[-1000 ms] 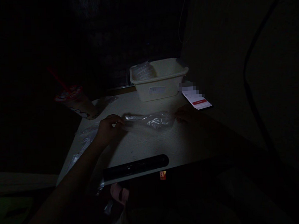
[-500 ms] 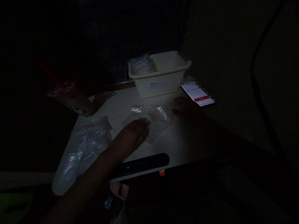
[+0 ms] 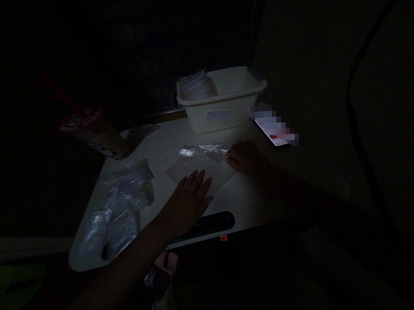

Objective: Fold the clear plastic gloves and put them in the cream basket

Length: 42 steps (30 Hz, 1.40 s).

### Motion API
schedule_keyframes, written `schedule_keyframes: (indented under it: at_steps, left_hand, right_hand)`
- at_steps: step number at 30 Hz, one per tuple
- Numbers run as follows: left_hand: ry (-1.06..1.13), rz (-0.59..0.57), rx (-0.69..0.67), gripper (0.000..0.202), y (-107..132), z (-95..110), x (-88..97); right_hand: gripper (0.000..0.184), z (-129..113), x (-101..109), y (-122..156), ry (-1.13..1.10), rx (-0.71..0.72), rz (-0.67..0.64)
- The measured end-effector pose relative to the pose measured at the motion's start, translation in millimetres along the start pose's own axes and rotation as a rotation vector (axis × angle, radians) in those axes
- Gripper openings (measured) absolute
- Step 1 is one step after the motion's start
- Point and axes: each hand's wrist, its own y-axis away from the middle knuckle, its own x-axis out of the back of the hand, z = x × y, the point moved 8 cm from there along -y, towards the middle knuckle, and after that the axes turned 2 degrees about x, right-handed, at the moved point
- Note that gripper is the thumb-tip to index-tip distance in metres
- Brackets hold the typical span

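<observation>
In dim light, a clear plastic bag point(image 3: 202, 162) lies fairly flat on the white tabletop point(image 3: 251, 196), its far edge crinkled and shiny. My left hand point(image 3: 190, 200) rests palm down on the near part of the bag, fingers stretched out and slightly spread. At the far right corner of the bag, my right hand point(image 3: 245, 157) has its fingers curled and pinched on the plastic. To the left lies a loose heap of clear plastic bags point(image 3: 125, 192).
A cream plastic tub point(image 3: 222, 116) holding a stack of plastic bags point(image 3: 197, 85) stands at the back. Right of it lies a lit phone point(image 3: 271, 127). A drink cup with a red straw point(image 3: 100, 133) stands at the left. A black slot point(image 3: 216, 222) runs along the near table edge.
My left hand has flattened and drawn slightly nearer on the bag. My right hand has moved left onto the bag's corner and closed there. The bag lies smoother.
</observation>
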Motion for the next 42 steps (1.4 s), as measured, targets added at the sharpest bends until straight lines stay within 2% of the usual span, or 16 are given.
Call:
schedule_keyframes:
  at_steps: [4,9,12,15,17,19,23,25,26,28,32,34,36,38,40,42]
  left_hand:
    - [0.012,-0.004,0.003,0.048,5.0,0.6,-2.6]
    - [0.022,-0.012,-0.006,0.05,11.8,1.8,-3.8]
    - [0.031,-0.024,-0.014,0.05,15.8,3.7,-1.8]
    - [0.043,-0.021,-0.011,0.049,19.4,6.2,0.4]
    - [0.042,-0.011,0.014,0.049,21.3,7.7,0.2]
    - [0.039,-0.007,0.046,0.049,22.9,10.1,-2.0]
    - [0.037,0.038,0.113,0.052,25.8,17.2,-3.5]
    - [0.041,0.059,0.133,0.053,27.7,21.2,-3.3]
    - [0.042,0.061,0.138,0.054,28.7,23.2,-3.7]
    - [0.042,0.059,0.146,0.054,30.9,26.8,-4.3]
    - [0.041,0.056,0.205,0.054,34.4,31.2,-1.1]
    - [0.057,0.063,0.246,0.052,35.1,32.9,4.1]
    - [0.093,0.072,0.256,0.05,34.2,34.9,10.0]
    - [0.133,0.093,0.237,0.047,31.9,35.2,14.8]
    - [0.148,0.124,0.208,0.045,29.4,32.4,16.4]
    - [0.121,0.144,0.2,0.045,28.1,26.5,13.3]
  right_hand:
    - [0.025,16.6,4.3,-4.7,-0.071,-0.094,0.081]
    - [0.022,58.4,8.5,-4.4,-0.331,-0.396,0.158]
    - [0.021,78.7,8.2,-5.7,-0.353,-0.493,0.163]
    - [0.026,88.7,14.8,-3.0,-0.288,-0.528,0.274]
    - [0.031,77.2,23.3,1.7,-0.22,-0.449,0.381]
    - [0.032,46.6,27.6,7.3,-0.19,-0.258,0.413]
    - [0.035,-37.9,14.1,28.0,-0.246,0.233,0.209]
    - [0.04,-59.4,3.8,38.6,-0.218,0.338,0.118]
    - [0.043,-61.2,-1.2,41.1,-0.189,0.346,0.088]
    - [0.046,-47.4,-9.2,40.4,-0.108,0.267,0.059]
    - [0.046,9.2,-9.2,35.0,0.012,-0.074,0.075]
    - [0.044,20.4,-1.3,37.7,0.029,-0.172,0.116]
    - [0.043,7.4,6.7,41.7,0.009,-0.124,0.159]
    - [0.042,-22.9,9.4,46.5,-0.045,0.048,0.157]
    - [0.042,-52.5,6.2,52.2,-0.098,0.221,0.11]
    - [0.042,-66.3,0.4,55.8,-0.113,0.303,0.065]
